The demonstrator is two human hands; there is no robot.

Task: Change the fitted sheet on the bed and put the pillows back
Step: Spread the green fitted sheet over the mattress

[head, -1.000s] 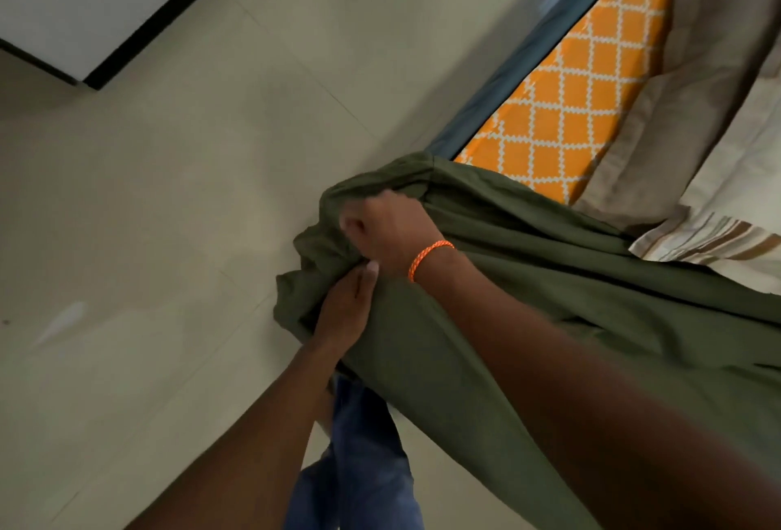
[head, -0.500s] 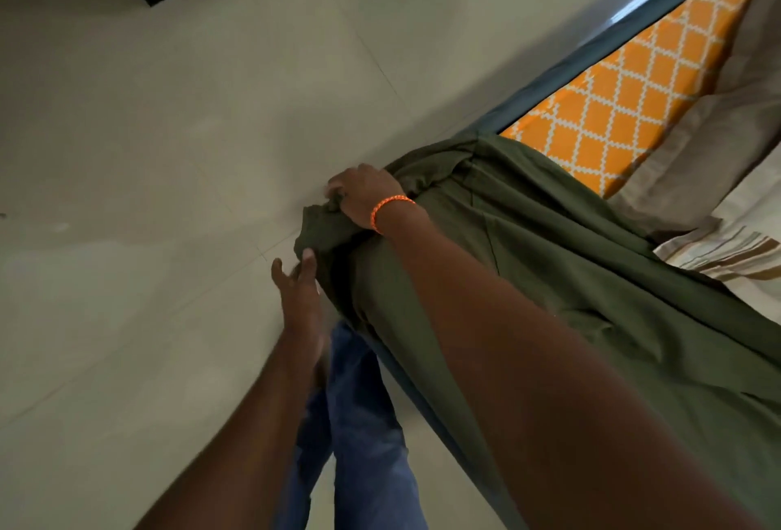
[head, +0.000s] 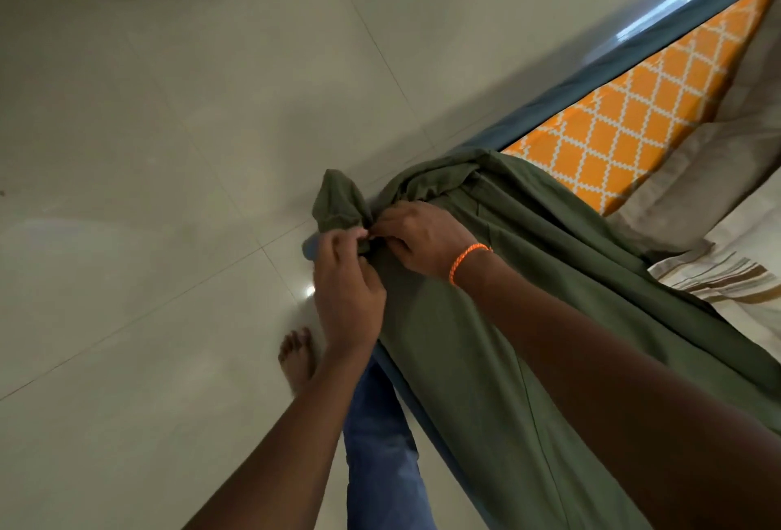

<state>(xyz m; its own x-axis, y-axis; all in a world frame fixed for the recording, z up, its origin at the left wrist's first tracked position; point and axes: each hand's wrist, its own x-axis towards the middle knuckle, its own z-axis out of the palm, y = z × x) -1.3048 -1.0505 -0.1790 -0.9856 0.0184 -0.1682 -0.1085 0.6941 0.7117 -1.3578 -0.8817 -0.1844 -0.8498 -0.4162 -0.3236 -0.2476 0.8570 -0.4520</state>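
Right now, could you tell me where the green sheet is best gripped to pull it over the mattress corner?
Grip the green sheet at its bunched corner, where the left hand and right hand already pinch it. Come from the floor side, probably pulling down over the corner: the loose pouch hangs there, while the rest lies flat on the orange mattress.

The left hand [head: 346, 276] has rejoined the right hand [head: 422, 235], pinching the green sheet [head: 486, 339] corner.

We count two hands, the left hand [head: 348, 301] and the right hand [head: 422, 235]. We see one green sheet [head: 486, 318], one orange mattress [head: 625, 123] and one bare foot [head: 298, 356].
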